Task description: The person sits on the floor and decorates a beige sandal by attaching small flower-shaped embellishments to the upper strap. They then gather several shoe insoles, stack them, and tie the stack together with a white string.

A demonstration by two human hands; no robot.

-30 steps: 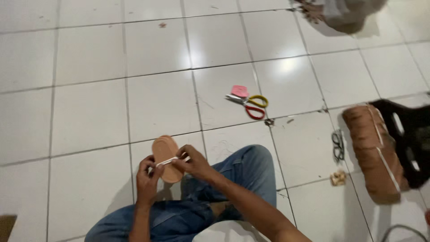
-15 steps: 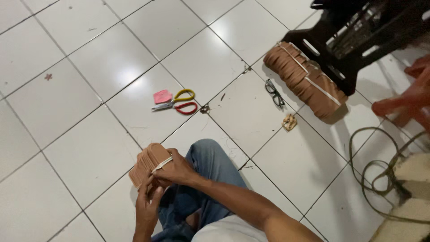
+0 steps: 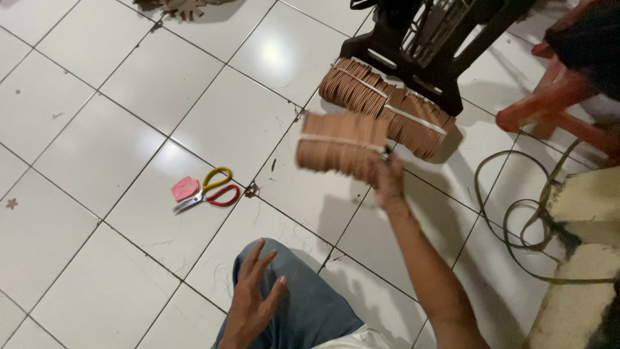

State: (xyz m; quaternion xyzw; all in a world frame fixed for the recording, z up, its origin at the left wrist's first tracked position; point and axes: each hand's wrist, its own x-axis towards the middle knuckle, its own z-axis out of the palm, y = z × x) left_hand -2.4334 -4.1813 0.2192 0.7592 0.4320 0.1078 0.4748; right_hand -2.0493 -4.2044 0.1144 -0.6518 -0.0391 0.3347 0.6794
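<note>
Floor: white glossy tiles (image 3: 97, 148) with dark grout lines, seen from above; the person sits on it with a knee in blue jeans (image 3: 303, 304) drawn up below the hands.
Right hand: right hand (image 3: 389, 184) is stretched forward at arm's length and clenched on the near end of a banded bundle of tan leather-like pieces (image 3: 339, 150), which is lifted off the floor and blurred.
Bundle's place: beyond the right hand, just short of a larger stack of the same pieces (image 3: 387, 106) lying against a black machine base (image 3: 426, 52); probably like is kept with like.
Left hand: left hand (image 3: 253, 297) hovers empty above the knee, fingers spread, grasping nothing.
Scissors: yellow-and-red scissors (image 3: 210, 190) beside a pink scrap (image 3: 185, 188), left of and beyond the left hand, within reach.
Cable: olive cable (image 3: 516, 213) looped right of the right arm.
</note>
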